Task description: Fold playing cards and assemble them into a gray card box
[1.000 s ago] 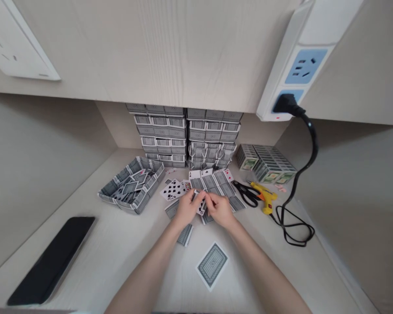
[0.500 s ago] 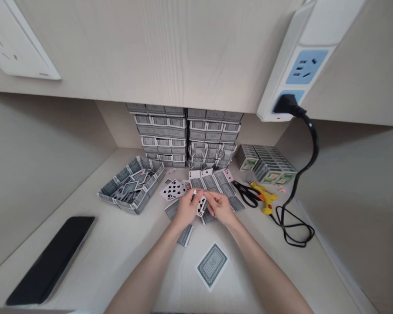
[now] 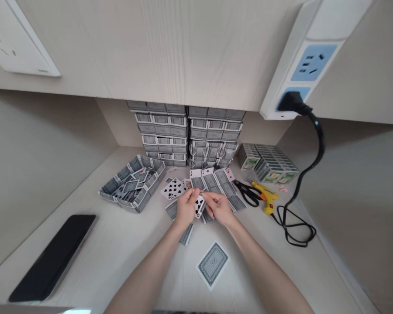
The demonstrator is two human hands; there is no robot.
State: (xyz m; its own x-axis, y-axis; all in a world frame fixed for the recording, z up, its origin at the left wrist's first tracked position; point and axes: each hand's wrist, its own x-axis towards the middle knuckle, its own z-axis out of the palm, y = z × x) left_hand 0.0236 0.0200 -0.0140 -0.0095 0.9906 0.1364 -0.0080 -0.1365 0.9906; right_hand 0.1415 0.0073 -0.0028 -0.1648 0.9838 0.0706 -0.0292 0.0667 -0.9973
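Between my two hands is a playing card (image 3: 199,208) with black spades and a 9 at its lower corner. My left hand (image 3: 187,208) pinches its upper left part, thumb on top. My right hand (image 3: 218,207) grips the upper right edge with thumb and finger close to my left thumb. Beneath and behind them lies a panel of joined grey-backed cards (image 3: 222,179). To the left rest loose face-up spade cards (image 3: 173,189). A folded card piece (image 3: 186,235) sits below my left wrist, and a single face-down card (image 3: 212,265) lies between my forearms.
A box made of cards (image 3: 138,206) holding card pieces stands left. Stacked card boxes (image 3: 162,129) rise at the back. Right are black scissors (image 3: 248,192), a yellow glue gun (image 3: 267,197) with its cord, and card packs (image 3: 271,162). A black phone-like slab (image 3: 54,257) lies front left.
The spade card between my hands has tilted a little and shifted slightly left, and my thumbs are closer together at its top edge. The view has moved slightly.
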